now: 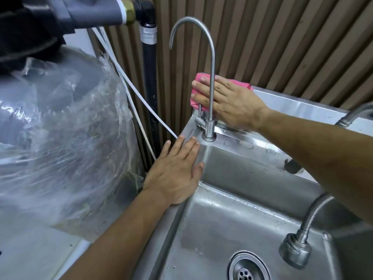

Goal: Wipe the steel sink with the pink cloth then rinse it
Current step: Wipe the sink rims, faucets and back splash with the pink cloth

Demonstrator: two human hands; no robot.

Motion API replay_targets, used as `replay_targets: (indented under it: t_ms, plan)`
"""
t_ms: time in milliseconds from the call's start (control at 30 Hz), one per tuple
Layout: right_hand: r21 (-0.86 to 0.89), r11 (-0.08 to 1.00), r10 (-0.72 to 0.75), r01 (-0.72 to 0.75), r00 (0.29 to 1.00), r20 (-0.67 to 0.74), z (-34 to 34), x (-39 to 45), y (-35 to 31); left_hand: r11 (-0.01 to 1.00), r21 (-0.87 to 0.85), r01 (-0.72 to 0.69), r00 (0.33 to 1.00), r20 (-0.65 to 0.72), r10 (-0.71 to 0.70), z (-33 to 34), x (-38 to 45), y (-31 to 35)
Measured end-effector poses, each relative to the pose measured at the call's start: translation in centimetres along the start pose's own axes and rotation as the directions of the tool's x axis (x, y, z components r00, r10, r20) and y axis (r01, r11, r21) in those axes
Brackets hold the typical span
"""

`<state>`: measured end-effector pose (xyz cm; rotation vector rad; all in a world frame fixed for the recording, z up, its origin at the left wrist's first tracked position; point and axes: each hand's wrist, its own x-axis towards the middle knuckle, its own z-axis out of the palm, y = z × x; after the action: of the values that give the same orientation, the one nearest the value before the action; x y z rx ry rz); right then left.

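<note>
The steel sink (238, 215) fills the lower right, with wet walls and a round drain (247, 268) at the bottom. My right hand (230, 104) presses the folded pink cloth (198, 77) flat against the sink's back splash at its left corner, behind the thin gooseneck tap (211, 77). The hand covers most of the cloth. My left hand (177, 172) rests flat, fingers straight, on the sink's left rim.
A flexible metal hose with a spray head (295, 251) hangs into the basin at the right. A large grey tank wrapped in clear plastic (60, 128) stands left of the sink. A black pipe (150, 77) and a white tube (133, 104) run down the slatted wall.
</note>
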<state>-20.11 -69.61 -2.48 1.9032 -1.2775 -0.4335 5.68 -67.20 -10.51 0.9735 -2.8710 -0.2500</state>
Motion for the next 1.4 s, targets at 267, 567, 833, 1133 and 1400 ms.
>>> replay_targets:
  t_ms: [267,567,833,1133,1400]
  plan:
    - [0.064,0.967,0.240,-0.246,0.967,0.082,0.0,-6.8,-4.3,1.000,0.018,0.000,1.000,0.006,0.000,-0.1,-0.2,0.2]
    - [-0.221,0.969,-0.061,0.108,0.976,0.207,-0.2,-2.1,-2.2,1.000,0.006,-0.001,1.000,-0.005,0.001,0.0,-0.1,0.0]
    - [-0.059,0.998,-0.003,0.015,0.979,0.205,-0.4,-4.1,-1.3,0.999,0.027,0.019,1.000,0.012,-0.019,-0.6,-0.6,0.6]
    - [0.424,0.615,0.694,-0.665,0.712,0.107,-0.7,-6.0,-6.4,1.000,-0.015,0.025,0.999,0.029,-0.024,-0.9,-0.2,0.4]
    - [0.464,0.454,0.808,-0.760,0.571,0.144,-1.8,-3.4,-6.8,0.996,-0.039,-0.074,0.981,-0.183,0.066,-1.2,3.4,0.3]
